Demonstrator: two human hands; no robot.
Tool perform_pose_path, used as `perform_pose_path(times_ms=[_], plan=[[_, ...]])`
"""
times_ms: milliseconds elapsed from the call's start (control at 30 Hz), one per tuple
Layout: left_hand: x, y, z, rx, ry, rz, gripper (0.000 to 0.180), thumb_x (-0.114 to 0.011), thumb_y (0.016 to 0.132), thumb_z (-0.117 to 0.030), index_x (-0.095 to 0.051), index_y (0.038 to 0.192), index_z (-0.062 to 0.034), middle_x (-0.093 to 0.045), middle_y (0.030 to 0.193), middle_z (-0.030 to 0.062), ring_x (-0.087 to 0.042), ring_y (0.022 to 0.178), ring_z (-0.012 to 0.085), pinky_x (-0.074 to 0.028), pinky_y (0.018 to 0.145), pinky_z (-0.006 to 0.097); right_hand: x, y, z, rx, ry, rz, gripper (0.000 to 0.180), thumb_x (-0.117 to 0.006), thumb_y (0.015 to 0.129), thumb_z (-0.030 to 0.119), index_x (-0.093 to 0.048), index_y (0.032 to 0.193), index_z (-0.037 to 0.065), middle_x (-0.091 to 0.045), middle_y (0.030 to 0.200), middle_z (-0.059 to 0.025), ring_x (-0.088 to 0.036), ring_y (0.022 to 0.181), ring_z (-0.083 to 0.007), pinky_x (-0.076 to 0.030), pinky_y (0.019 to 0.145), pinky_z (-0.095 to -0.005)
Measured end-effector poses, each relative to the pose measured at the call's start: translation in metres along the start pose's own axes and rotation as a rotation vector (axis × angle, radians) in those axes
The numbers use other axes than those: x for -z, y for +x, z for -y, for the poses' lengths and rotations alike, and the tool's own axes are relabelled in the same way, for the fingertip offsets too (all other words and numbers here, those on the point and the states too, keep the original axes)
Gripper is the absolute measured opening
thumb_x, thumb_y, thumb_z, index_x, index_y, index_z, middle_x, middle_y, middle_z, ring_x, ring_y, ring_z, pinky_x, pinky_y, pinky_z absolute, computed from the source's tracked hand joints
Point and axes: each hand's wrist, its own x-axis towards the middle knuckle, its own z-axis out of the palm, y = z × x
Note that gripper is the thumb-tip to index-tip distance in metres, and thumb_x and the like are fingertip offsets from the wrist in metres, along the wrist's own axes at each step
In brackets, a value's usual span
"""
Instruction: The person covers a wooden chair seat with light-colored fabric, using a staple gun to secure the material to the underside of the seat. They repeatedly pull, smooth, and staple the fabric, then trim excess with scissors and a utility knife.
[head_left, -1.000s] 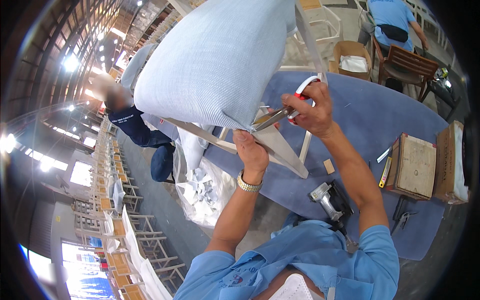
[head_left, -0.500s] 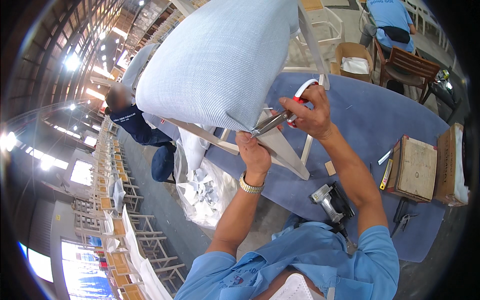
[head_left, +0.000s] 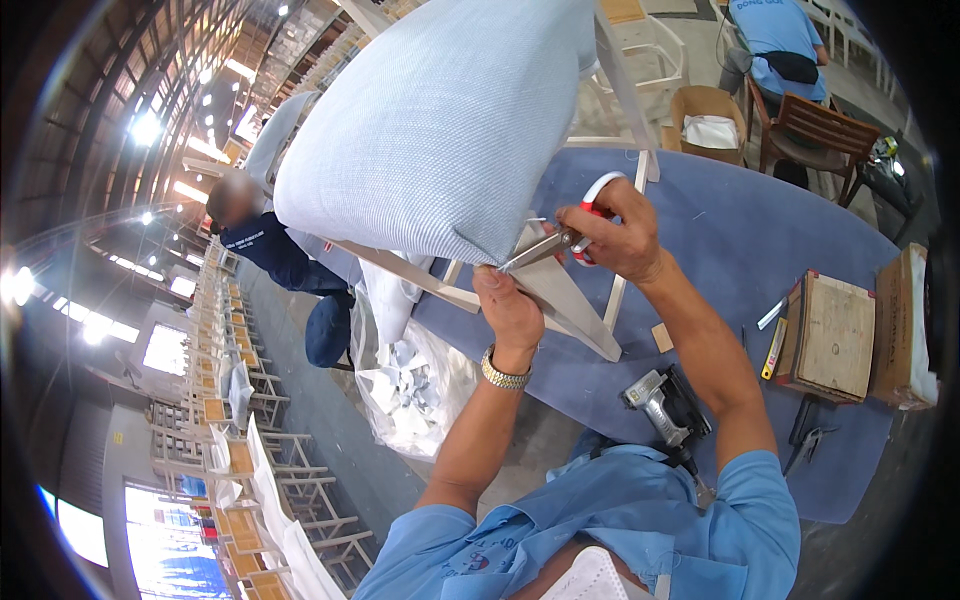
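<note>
A chair with a padded seat (head_left: 430,130) in light blue woven fabric rests tilted on the blue-covered table, its pale wooden leg (head_left: 572,305) pointing toward me. My left hand (head_left: 512,315) pinches the fabric at the seat's near corner, thumb on top; its other fingers are mostly hidden. In my right hand (head_left: 625,235) is a pair of scissors (head_left: 540,247) with white and red handles. The blade tips are at that same corner, beside my left thumb, where pale loose threads show.
On the table (head_left: 740,230) lie a staple gun (head_left: 665,405), a small wooden block (head_left: 662,338), a yellow cutter (head_left: 773,350), a box (head_left: 825,335) and pliers (head_left: 805,445). A clear bag of scraps (head_left: 405,400) stands left. Co-workers (head_left: 265,245) (head_left: 780,50) sit nearby.
The upper scissor handle has dropped slightly toward the lower left with my right hand, and the handles look a little closer together. My left hand stays at the seat corner.
</note>
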Motion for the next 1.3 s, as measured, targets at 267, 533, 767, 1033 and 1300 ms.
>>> perform_pose_path(times_ms=[267,533,767,1033,1300], plan=[[-0.001,0.001,0.001,0.012,-0.03,-0.003,0.08,-0.047,0.094,-0.068,-0.046,0.126,0.0053,-0.065,0.111,0.0194,-0.068,0.085,0.0258,-0.056,0.075,0.036,0.003,-0.022,0.012,-0.285,0.175,-0.028,0.046,-0.083,0.058,0.008,-0.072,0.102,0.013,-0.056,0.08,-0.0047,-0.057,0.068,-0.0215,-0.047,0.056,-0.0309],[-0.005,0.005,-0.001,0.002,0.017,-0.024,0.081,-0.045,0.092,-0.072,-0.041,0.127,0.0015,-0.062,0.108,0.0189,-0.069,0.084,0.0268,-0.058,0.074,0.038,0.008,-0.051,0.027,-0.551,0.292,0.168,0.042,-0.073,0.065,0.001,-0.069,0.106,0.01,-0.061,0.088,-0.0078,-0.061,0.081,-0.025,-0.051,0.072,-0.0347],[0.001,-0.002,0.004,-0.003,0.123,-0.105,0.075,-0.037,0.096,-0.069,-0.037,0.127,-0.0009,-0.06,0.109,0.0172,-0.068,0.089,0.0272,-0.057,0.08,0.039,0.006,-0.04,0.025,-0.521,0.315,0.162,0.045,-0.071,0.06,0.001,-0.069,0.105,0.01,-0.061,0.085,-0.0075,-0.06,0.078,-0.0249,-0.051,0.069,-0.034],[-0.003,-0.002,0.003,0.003,0.085,-0.133,0.077,-0.039,0.095,-0.071,-0.042,0.124,0.0,-0.061,0.109,0.0162,-0.066,0.094,0.0259,-0.055,0.083,0.038,0.007,-0.037,0.029,-0.513,0.338,0.144,0.044,-0.071,0.059,0.001,-0.071,0.102,0.009,-0.06,0.081,-0.0077,-0.06,0.074,-0.0249,-0.05,0.066,-0.0339],[-0.005,0.0,0.0,0.01,0.058,-0.119,0.082,-0.044,0.09,-0.075,-0.044,0.123,0.0006,-0.061,0.109,0.0158,-0.066,0.093,0.0263,-0.056,0.082,0.039,0.009,-0.033,0.031,-0.505,0.337,0.162,0.043,-0.073,0.06,0.002,-0.071,0.103,0.009,-0.06,0.08,-0.0079,-0.059,0.071,-0.0251,-0.049,0.064,-0.0341]])
